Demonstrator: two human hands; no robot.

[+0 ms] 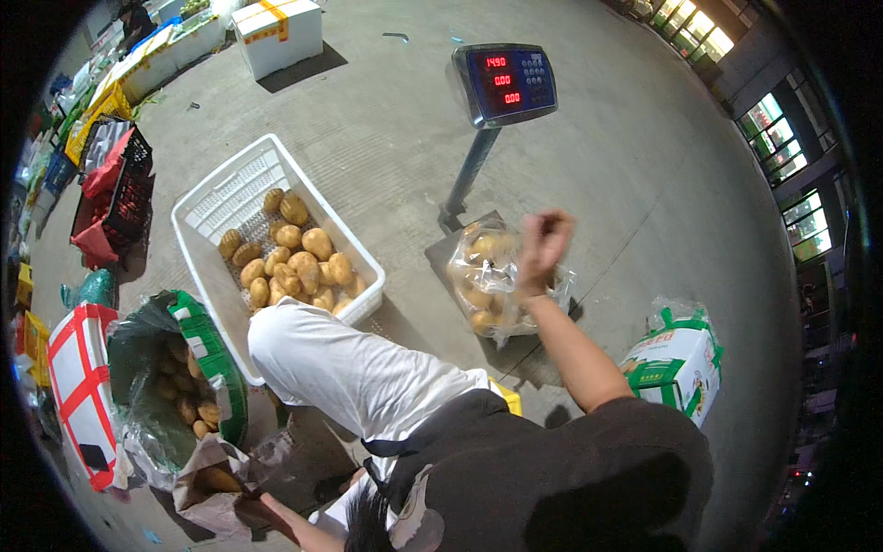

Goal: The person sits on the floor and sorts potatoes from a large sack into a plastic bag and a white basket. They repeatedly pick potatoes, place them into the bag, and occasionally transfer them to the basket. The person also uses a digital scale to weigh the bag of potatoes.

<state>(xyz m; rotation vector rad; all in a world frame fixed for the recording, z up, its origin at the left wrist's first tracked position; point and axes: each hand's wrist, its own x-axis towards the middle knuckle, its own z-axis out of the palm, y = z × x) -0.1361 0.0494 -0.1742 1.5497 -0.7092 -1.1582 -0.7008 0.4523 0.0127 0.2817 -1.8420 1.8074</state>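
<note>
My right hand point(543, 248), blurred, is raised over a clear plastic bag point(512, 279) of potatoes point(476, 295). Its fingers look curled; whether they hold anything is unclear. The bag rests on the platform point(441, 259) of a pole scale, whose display point(512, 84) shows lit red digits. Low at the left, my left hand point(251, 507) is in shadow at a brownish sack flap point(207, 507), mostly hidden. Beside the flap, a carton point(238, 407) with green tape and a plastic liner point(138, 386) holds potatoes point(185, 410).
A white plastic crate point(190, 238) with potatoes point(303, 265) stands by my knee point(290, 338). To my right is a green-and-white carton point(672, 376). A white foam box point(283, 41) stands farther off. Red-taped foam box point(83, 397) and black crate point(131, 186) line the left. A person point(134, 24) is far left.
</note>
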